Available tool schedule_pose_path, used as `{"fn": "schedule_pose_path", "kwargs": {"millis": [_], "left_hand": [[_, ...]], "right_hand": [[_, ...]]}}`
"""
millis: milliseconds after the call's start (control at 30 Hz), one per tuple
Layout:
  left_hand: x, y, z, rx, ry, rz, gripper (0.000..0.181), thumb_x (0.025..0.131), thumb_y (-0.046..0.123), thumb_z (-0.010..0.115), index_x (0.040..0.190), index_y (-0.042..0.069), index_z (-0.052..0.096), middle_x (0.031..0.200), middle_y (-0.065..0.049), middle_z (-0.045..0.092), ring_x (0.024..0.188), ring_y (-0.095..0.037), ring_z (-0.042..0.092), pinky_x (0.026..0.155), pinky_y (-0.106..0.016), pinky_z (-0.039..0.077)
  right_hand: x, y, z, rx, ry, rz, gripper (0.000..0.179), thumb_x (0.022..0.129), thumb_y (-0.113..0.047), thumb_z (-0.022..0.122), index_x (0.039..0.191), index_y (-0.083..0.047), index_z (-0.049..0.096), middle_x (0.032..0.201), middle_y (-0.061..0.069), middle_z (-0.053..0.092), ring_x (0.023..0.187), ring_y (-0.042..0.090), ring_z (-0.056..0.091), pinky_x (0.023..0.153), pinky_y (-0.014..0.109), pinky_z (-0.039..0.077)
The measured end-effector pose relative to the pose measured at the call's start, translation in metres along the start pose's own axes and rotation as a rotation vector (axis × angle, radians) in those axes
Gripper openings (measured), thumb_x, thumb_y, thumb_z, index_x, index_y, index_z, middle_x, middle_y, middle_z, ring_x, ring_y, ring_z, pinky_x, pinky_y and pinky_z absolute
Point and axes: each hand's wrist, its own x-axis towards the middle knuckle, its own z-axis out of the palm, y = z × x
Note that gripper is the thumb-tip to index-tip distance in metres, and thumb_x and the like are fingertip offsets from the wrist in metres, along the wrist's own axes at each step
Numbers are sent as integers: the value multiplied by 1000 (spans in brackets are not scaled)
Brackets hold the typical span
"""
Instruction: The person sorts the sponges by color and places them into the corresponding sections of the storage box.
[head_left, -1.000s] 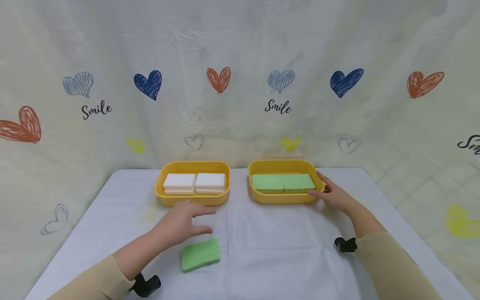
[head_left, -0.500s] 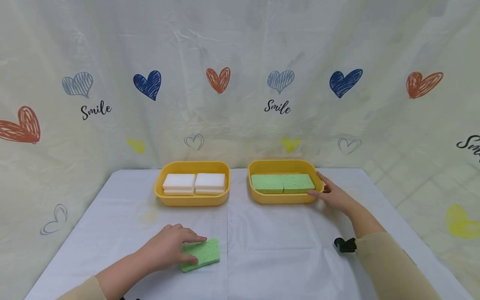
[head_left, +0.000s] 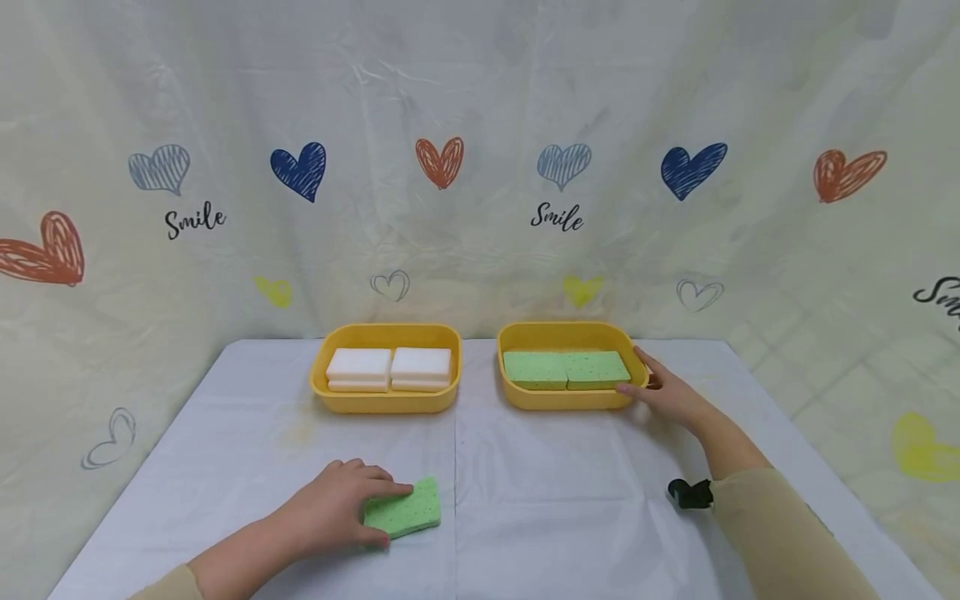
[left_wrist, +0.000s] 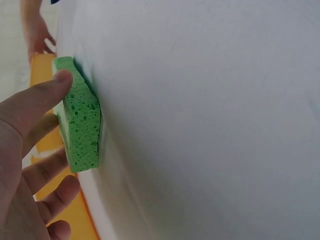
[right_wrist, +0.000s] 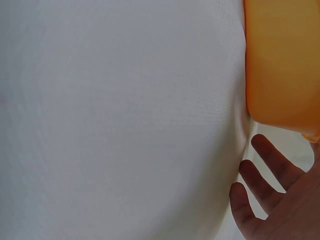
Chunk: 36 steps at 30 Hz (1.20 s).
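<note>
A green sponge (head_left: 408, 510) lies on the white cloth in the front left part of the head view. My left hand (head_left: 337, 504) pinches its left end, thumb on the near edge and fingers at the far edge. In the left wrist view the thumb presses against the porous side of the sponge (left_wrist: 82, 120), with fingers behind it. My right hand (head_left: 667, 392) holds the right end of a yellow tub (head_left: 562, 400), thumb at the front rim and forefinger at the side. Two green sponges (head_left: 566, 369) show side by side in that tub. Its other fingers (right_wrist: 260, 182) extend below the tub's corner.
Left of that tub stands a second yellow tub (head_left: 386, 402) with white sponges (head_left: 390, 367) in two side-by-side stacks. Both tubs are near the table's back edge. A pale curtain (head_left: 495, 250) printed with hearts hangs behind the table (head_left: 555, 500).
My left hand has come down and toward the front from above the sponge, and its fingers now close on the sponge. The right hand and both tubs stay in place.
</note>
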Motion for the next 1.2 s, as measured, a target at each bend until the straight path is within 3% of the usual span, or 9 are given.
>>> {"fn": "schedule_pose_path", "kwargs": {"millis": [200, 400, 667, 833, 1000, 1200], "left_hand": [[2, 1, -1, 12, 16, -2, 57, 77, 45, 81, 131, 34, 66, 116, 14, 65, 102, -13, 53, 81, -37, 39], [5, 1, -9, 51, 89, 5, 56, 77, 42, 82, 130, 35, 66, 117, 13, 65, 100, -14, 52, 80, -38, 40], [22, 0, -16, 50, 119, -3, 55, 79, 41, 82, 131, 36, 65, 118, 11, 65, 102, -16, 53, 85, -41, 41], [44, 3, -19, 30, 160, -24, 53, 81, 44, 80, 131, 37, 65, 123, 9, 65, 111, -19, 54, 95, -45, 41], [75, 17, -28, -31, 183, -82, 53, 82, 46, 78, 133, 41, 62, 132, 8, 62, 121, -21, 52, 101, -45, 41], [122, 37, -41, -34, 209, -31, 53, 86, 46, 73, 137, 38, 60, 133, 6, 62, 122, -24, 52, 105, -45, 40]], "right_hand": [[-1, 3, 1, 0, 2, 0, 107, 87, -67, 60, 159, -26, -7, 150, 35, 30, 130, 51, 37, 105, 70, 31], [-3, 3, 2, 1, 0, -8, 107, 88, -68, 59, 159, -26, -9, 152, 36, 26, 133, 52, 33, 106, 70, 29], [-4, 1, 3, 12, 1, -3, 106, 88, -66, 60, 159, -28, -9, 155, 34, 21, 135, 53, 31, 106, 71, 28], [-2, 2, 3, 14, 6, -8, 106, 88, -66, 60, 159, -28, -8, 153, 33, 25, 132, 51, 34, 106, 70, 30], [-1, 1, 2, 25, 6, -13, 105, 88, -64, 61, 160, -28, -7, 153, 32, 27, 133, 50, 35, 106, 69, 30], [-1, 1, 1, 13, 9, -12, 106, 88, -65, 61, 159, -28, -7, 155, 33, 25, 135, 52, 32, 107, 70, 28]]}}
